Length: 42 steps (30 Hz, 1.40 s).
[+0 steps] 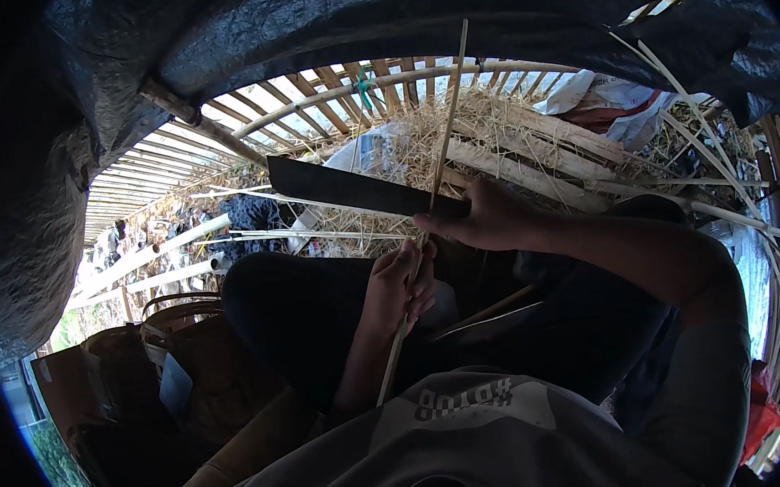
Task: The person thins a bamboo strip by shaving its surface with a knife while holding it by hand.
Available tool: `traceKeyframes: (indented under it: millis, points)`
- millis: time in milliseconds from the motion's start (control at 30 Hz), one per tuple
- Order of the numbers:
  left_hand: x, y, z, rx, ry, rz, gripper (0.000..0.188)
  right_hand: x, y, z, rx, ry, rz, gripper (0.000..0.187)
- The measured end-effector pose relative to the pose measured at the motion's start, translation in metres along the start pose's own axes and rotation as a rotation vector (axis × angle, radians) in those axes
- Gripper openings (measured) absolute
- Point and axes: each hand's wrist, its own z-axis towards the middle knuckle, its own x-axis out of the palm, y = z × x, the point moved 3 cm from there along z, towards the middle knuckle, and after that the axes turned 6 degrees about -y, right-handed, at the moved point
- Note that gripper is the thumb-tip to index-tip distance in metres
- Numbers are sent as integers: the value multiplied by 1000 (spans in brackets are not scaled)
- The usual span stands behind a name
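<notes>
A long thin bamboo strip runs slanted from the far middle down toward my lap. My left hand is closed around its lower part, above my crossed legs. My right hand grips a broad dark knife, its handle hidden in the fist. The wide blade points to the far left. Near its handle end the blade meets the strip, just beyond my left hand, with the right thumb close to the strip. Shadow hides the exact contact between edge and strip.
Straw-like shavings and split bamboo lengths lie ahead. Bamboo poles stick out at left, beside a woven basket. Beyond stands a slatted bamboo fence. A dark tarp hangs overhead; white sacks lie far right.
</notes>
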Motion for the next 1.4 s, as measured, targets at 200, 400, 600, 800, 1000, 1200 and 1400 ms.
traceKeyframes:
  millis: [200, 400, 600, 800, 1000, 1200, 1400]
  points:
    - [1, 2, -2, 11, 5, 50, 39, -3, 21, -20, -167, -107, -74, 78]
    - [4, 3, -4, -5, 15, 44, 41, 19, -10, -1, -78, -121, 119, 78]
    - [0, 6, -2, -9, 24, 41, 42, 12, -3, -6, 205, 136, 139, 79]
    - [-1, 7, -1, -16, 2, 35, 42, 11, 3, -8, 343, 298, 350, 76]
    - [2, 5, -3, -14, 13, 34, 43, 5, 3, -12, 345, 424, 480, 68]
    - [5, 4, -4, -27, 72, -1, 39, 13, -9, -10, 384, 544, 596, 70]
    - [13, 3, -6, -100, 123, -52, 37, 22, -23, -12, 362, 743, 836, 74]
